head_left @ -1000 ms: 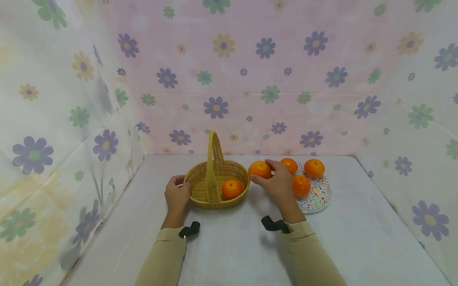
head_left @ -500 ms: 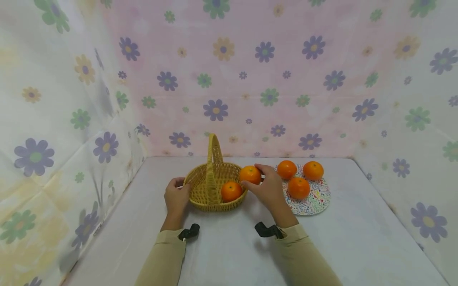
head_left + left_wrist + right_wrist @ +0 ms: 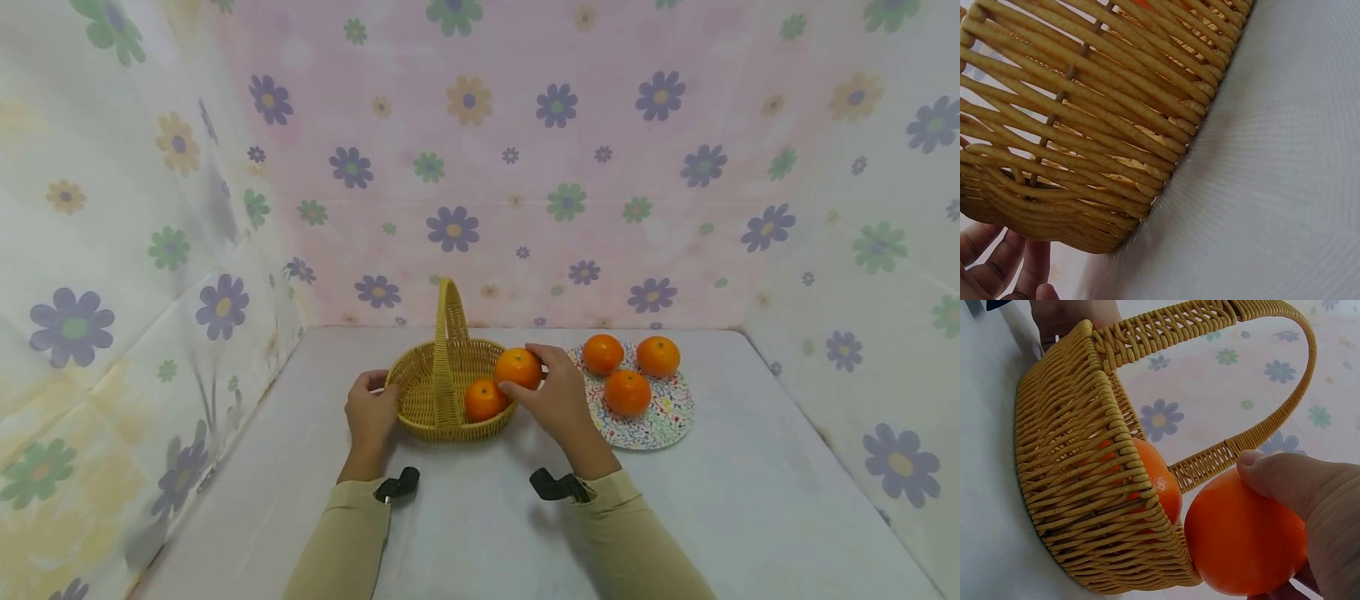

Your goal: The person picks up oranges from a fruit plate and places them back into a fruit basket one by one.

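Note:
A yellow wicker basket (image 3: 420, 421) with a tall arched handle stands on the table, one orange (image 3: 483, 401) lying in its right half. At its left end my left hand (image 3: 371, 412) grips the rim, and in the left wrist view the fingers (image 3: 1004, 262) touch the woven wall. My right hand (image 3: 553, 396) holds another orange (image 3: 517, 368) between thumb and fingers, over the basket's right rim. In the right wrist view, this held orange (image 3: 1244, 534) is close beside the rim, with the thumb on top.
A round plate with colourful speckles (image 3: 671, 417) lies to the right of the basket, bearing several oranges, one of them a front orange (image 3: 627, 393). The white table (image 3: 480, 525) backs onto flowered cloth walls (image 3: 510, 225).
My right hand has carried its orange leftward from beside the plate to above the basket's right rim. The left hand keeps its grip on the basket.

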`<state>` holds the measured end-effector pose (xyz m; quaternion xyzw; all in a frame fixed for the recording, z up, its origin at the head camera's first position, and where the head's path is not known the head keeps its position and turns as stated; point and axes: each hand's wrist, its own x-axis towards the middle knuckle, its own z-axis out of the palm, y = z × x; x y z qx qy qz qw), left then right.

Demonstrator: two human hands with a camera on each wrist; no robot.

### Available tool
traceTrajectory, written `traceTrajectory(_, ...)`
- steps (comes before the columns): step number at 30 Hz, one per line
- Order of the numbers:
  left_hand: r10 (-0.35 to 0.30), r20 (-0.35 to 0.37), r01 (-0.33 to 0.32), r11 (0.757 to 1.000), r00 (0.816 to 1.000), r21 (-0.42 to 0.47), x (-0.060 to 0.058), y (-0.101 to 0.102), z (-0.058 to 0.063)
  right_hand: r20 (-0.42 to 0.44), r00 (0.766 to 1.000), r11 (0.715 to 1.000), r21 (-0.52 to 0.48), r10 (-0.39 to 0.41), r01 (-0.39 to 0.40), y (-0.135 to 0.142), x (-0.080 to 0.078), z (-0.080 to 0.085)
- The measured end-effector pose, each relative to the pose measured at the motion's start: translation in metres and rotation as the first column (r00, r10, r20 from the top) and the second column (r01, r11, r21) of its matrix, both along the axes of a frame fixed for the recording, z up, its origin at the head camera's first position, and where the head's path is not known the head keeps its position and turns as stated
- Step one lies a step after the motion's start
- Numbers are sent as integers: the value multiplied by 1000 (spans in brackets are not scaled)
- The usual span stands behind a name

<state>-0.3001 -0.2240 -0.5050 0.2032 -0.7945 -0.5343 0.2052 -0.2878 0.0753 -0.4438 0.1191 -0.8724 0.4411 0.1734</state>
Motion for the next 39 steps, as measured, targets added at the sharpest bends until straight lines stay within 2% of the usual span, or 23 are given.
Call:
traceTrajectory(5,3,2,-3,1000,1000,1,0,0,1,5,1000,999,26,21,-21,-3,0,0)
traceTrajectory(29,-11,6,11,1000,1000,8,0,0,1,83,993,996,17,90,-91,-20,4,-8)
traceTrajectory(39,-11,0,11,1000,1000,10,-1,0,-2,70,990,992,28,124,-126,-25,6,-12)
